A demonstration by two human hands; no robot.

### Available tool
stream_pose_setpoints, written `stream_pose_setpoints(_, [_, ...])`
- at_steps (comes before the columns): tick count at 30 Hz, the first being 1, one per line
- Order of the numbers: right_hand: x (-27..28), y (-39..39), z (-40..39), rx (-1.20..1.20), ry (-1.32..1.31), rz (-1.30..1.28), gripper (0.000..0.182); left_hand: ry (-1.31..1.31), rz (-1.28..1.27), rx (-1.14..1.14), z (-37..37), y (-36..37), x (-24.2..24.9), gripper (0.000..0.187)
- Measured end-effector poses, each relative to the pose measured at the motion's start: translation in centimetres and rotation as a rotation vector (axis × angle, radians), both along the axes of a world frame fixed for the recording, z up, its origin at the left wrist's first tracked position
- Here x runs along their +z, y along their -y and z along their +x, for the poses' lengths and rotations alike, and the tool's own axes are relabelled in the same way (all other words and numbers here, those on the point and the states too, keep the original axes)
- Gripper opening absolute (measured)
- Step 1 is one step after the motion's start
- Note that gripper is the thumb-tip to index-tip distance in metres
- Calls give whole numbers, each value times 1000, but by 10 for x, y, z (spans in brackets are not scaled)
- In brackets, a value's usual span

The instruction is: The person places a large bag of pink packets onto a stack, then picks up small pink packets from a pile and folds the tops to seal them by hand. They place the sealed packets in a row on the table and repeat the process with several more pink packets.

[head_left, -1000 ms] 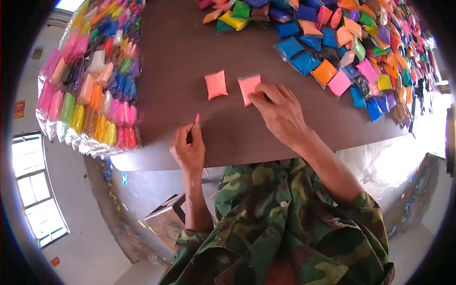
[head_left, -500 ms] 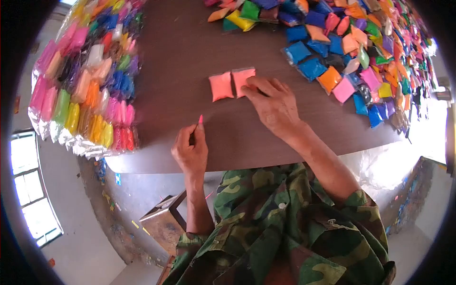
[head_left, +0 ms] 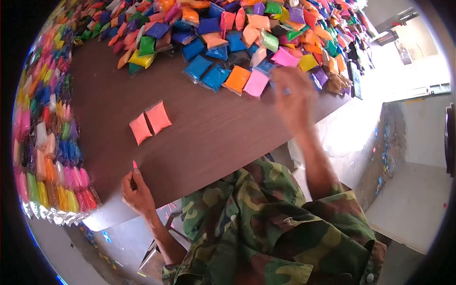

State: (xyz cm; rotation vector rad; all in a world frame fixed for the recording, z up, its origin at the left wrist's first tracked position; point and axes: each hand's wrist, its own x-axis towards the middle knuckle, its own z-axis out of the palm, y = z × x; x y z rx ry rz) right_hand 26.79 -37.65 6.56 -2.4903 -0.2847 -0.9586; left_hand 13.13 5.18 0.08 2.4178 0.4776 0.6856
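Observation:
Two salmon-pink packets lie side by side on the brown table (head_left: pixel 199 137), a left packet (head_left: pixel 140 129) and a right packet (head_left: pixel 158 117). Below them my left hand (head_left: pixel 137 190) pinches a small pink piece (head_left: pixel 135 165) between thumb and fingertip. My right hand (head_left: pixel 295 97) is blurred by motion at the front of the packet pile, near a pink packet (head_left: pixel 256 83) and partly over a blue one. Whether its fingers hold anything is smeared out.
A large heap of coloured packets (head_left: pixel 237 40) covers the far side of the table. Rows of long wrapped packets (head_left: pixel 47 156) line the left side. A dark flat object (head_left: pixel 355 80) stands at the right table edge.
The view has turned to the right. My right hand has left the right salmon-pink packet and moved right to the pile. My left hand still pinches the small pink piece.

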Motion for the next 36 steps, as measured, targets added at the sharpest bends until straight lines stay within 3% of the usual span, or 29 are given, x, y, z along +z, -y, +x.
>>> stream_pose_setpoints(2, [12, 54, -4, -278, -202, -158, 24, 4, -2, -9, 1, -1, -1, 17])
stream_pose_setpoints(5, [5, 97, 1, -223, -384, -215, 30, 9, 19, -40, 4, -2, -2, 18])
stream_pose_setpoints(11, [13, 102, 25, -203, -625, -215, 26, -7, 73, -6, 1, -8, -9, 19])
stream_pose_setpoints(17, [8, 133, 28, -74, -525, -240, 22, 6, 69, -15, 1, -5, -6, 19])
stream_pose_setpoints(20, [14, 142, 19, -159, -470, -107, 20, -21, 63, -11, 2, -6, -4, 18])
stream_pose_setpoints(23, [37, 135, 6, -280, -573, 100, 22, 20, 72, -27, 5, -4, -6, 18])
stream_pose_setpoints(29, [30, 64, -17, 145, -733, 1012, 28, -23, 81, 19, 2, -7, -8, 18])
stream_pose_setpoints(32, [9, 15, -22, 360, -920, 1151, 27, -12, 60, 27, 2, -2, -5, 17])
stream_pose_setpoints(36, [-2, -32, -35, 387, -796, 572, 24, 14, 63, 21, 3, 1, -3, 15])
